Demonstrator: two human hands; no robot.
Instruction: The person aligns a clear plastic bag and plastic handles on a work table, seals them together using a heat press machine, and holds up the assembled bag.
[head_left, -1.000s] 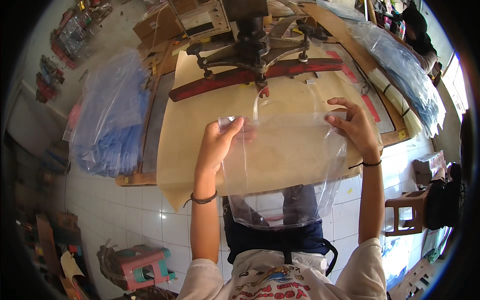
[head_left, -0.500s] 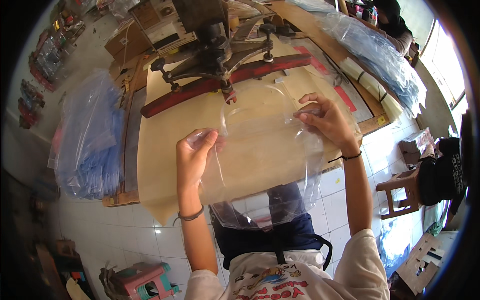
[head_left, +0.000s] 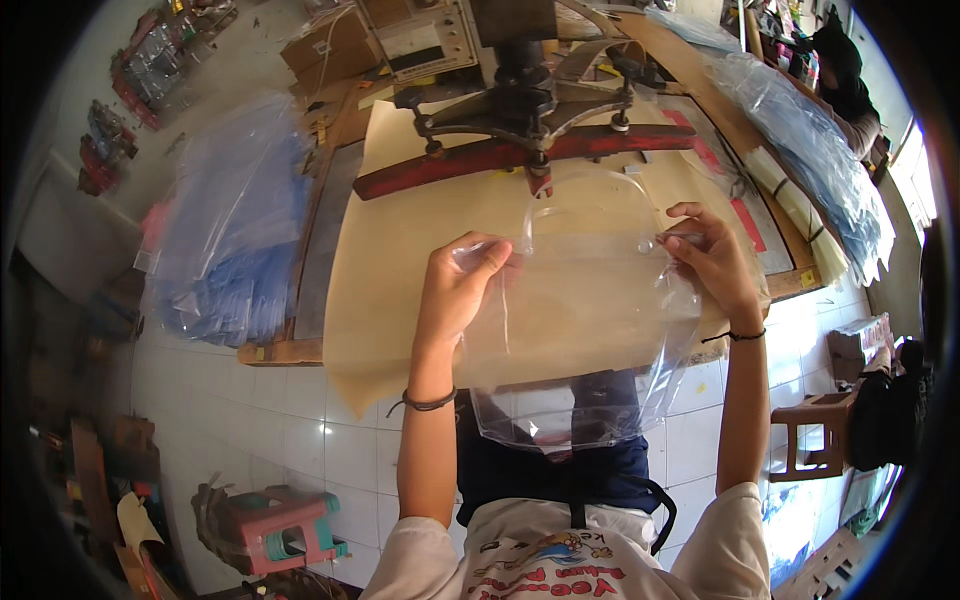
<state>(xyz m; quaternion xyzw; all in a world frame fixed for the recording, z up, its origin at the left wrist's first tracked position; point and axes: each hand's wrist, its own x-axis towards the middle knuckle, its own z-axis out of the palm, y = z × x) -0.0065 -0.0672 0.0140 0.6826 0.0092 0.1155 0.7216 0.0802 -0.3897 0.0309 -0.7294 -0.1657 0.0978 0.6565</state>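
Between my hands hangs a clear plastic bag [head_left: 590,310] with a looped handle at its top. My left hand [head_left: 460,285] pinches its upper left corner, thumb on top. At the upper right corner my right hand [head_left: 712,258] grips it between thumb and fingers, with the index finger raised. The bag's lower part hangs past the table's near edge, in front of my legs. Its handle reaches toward the red bar [head_left: 460,162] of a press machine [head_left: 525,105], which stands just beyond my hands.
Brown paper [head_left: 385,270] covers the middle of the wooden table [head_left: 270,353]. Bluish plastic sheets [head_left: 230,220] are piled on the left, and more plastic [head_left: 800,130] lies at the far right near another person [head_left: 845,80]. Stools [head_left: 280,530] stand on the tiled floor.
The view has shifted left, so the table, machine and hands appear further right. Both hands keep the same hold on the bag.
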